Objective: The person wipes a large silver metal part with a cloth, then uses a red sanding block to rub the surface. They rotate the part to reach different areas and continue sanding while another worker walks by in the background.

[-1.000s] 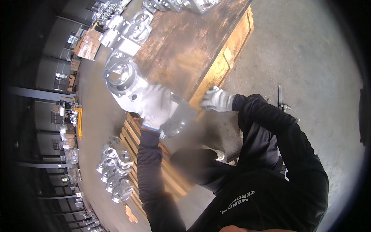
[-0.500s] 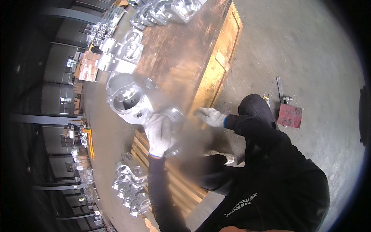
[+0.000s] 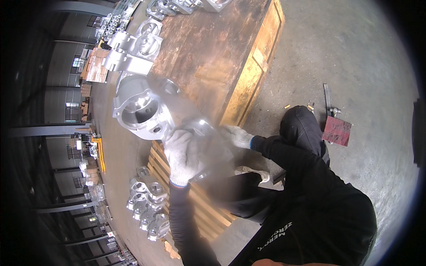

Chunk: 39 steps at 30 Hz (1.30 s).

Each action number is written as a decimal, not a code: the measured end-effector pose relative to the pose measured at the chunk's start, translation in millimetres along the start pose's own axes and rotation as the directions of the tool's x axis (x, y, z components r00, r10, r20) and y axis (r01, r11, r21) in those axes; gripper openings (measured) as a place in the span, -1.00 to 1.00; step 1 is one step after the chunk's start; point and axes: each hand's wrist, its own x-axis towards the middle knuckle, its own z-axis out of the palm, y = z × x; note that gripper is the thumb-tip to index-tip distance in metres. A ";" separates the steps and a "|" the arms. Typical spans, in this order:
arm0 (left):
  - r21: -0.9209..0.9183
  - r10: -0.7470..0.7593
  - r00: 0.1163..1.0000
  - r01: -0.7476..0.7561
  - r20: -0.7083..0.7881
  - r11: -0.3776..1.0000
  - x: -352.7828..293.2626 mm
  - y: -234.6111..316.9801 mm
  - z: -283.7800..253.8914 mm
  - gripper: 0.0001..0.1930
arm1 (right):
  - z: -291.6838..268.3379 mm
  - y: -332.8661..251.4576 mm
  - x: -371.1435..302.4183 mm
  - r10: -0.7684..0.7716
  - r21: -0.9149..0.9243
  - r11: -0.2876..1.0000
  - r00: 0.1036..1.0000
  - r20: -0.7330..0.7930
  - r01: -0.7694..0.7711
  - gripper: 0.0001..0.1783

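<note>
A silver metal casting (image 3: 205,133), smeared by a blurry patch in the middle of the picture, is between my two hands. My left hand (image 3: 181,155), in a white knit glove, is closed on its left side. From the right, my right hand (image 3: 239,136), gloved the same way, has its fingers pressed together at the casting's blurred right edge; the fingertips are partly hidden. Just beyond my left hand, a larger silver housing (image 3: 144,111) with a round bore stands at the corner of the wooden crate (image 3: 199,57).
More silver castings (image 3: 146,48) line the crate's left and far edges. At lower left, several castings (image 3: 148,208) stand beside a slatted wooden pallet (image 3: 204,217). On the floor at right lie a dark red sheet (image 3: 337,131) and a long metal tool (image 3: 327,97).
My right hand has come slightly left, closer to the casting. The casting shows larger between my hands. My view has shifted a little, so the crate and housing sit differently in it.
</note>
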 end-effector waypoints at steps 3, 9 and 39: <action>-0.006 -0.006 0.999 0.006 0.044 1.000 2.2 2.3 -2.6 -0.88 | 2.2 0.0 0.0 -0.053 -0.204 0.978 0.999 -0.007 0.051 -0.54; 0.107 -0.021 0.986 0.003 0.166 0.994 9.1 18.0 -11.9 -0.90 | 1.8 -66.4 -17.5 0.056 -0.426 0.901 0.996 -0.069 -0.080 -0.60; -0.028 -0.054 0.996 0.056 0.064 0.998 7.8 30.3 -7.6 -0.85 | 5.0 -68.9 -86.0 -0.339 -0.662 0.723 0.936 -0.092 0.197 -0.68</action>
